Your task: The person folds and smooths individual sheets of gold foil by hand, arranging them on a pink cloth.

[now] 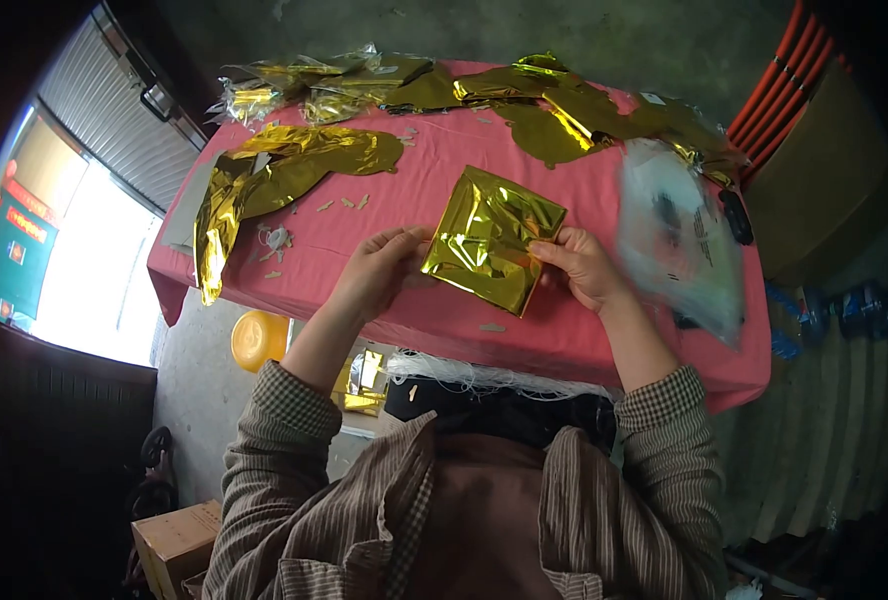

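Observation:
A folded gold foil balloon [492, 238], flat and roughly square, is held up over the front part of the pink-covered table [444, 150]. My left hand [382, 268] pinches its left edge between thumb and fingers. On the opposite side, my right hand [582, 268] grips the foil with the thumb on top; its other fingers are partly hidden beneath. Left of my hands lies an unfolded gold foil balloon [309, 165], its end hanging over the table's left edge. Clear plastic bags [679, 240] lie in a stack right of my right hand.
More gold foil balloons [554, 110] and plastic-wrapped packs [334, 85] line the table's far side. Small paper scraps [346, 203] are scattered about. A black object [735, 217] rests at the right edge. An orange stool [260, 340] and a cardboard box [179, 540] stand on the floor at left.

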Motion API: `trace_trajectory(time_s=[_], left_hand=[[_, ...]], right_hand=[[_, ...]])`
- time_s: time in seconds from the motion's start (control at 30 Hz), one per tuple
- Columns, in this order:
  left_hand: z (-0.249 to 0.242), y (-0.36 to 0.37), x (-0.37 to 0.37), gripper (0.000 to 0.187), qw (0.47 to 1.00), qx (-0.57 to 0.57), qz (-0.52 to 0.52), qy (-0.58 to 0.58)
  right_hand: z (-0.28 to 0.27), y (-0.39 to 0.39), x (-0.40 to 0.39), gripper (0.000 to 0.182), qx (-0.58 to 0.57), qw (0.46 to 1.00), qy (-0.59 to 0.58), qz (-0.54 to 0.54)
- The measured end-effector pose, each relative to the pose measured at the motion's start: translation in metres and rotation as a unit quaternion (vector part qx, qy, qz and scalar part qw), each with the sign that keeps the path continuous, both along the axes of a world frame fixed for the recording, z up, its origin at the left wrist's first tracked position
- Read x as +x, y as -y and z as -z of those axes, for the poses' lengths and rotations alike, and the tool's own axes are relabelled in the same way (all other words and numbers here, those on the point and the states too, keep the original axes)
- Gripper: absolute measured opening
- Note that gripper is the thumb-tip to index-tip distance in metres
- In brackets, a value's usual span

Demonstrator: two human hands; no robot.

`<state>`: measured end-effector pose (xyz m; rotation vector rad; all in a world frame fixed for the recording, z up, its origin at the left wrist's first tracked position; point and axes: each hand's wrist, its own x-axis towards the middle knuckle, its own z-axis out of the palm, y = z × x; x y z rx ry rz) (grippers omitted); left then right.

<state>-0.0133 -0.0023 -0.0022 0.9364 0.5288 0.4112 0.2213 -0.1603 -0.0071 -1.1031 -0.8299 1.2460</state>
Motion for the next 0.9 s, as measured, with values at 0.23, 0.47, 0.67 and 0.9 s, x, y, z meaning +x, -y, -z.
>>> trace_trajectory(time_s=[0.23,0.47,0.67,0.9], left_hand=[[-0.018,0.006,0.008,0.018,0.947,0.257,0.069,-0.177],[-0.017,-0.003,-0.018,0.019,0.815,0.535,-0.072,-0.208],[-0.029,-0.074,-0.102,0.041,0.469,0.73,-0.277,-0.413],[-0.055,-0.116,-0.135,0.035,0.499,0.48,-0.115,-0.712]], right_hand=[[-0.005,0.002,0.003,0.014,-0.058,0.997,0.041,0.006],[-0.008,0.004,-0.001,0.016,-0.056,0.991,0.118,0.041],[-0.008,0.004,-0.005,0.011,-0.065,0.99,0.111,0.058],[-0.004,0.002,-0.004,0.011,-0.053,0.993,0.092,0.058]])
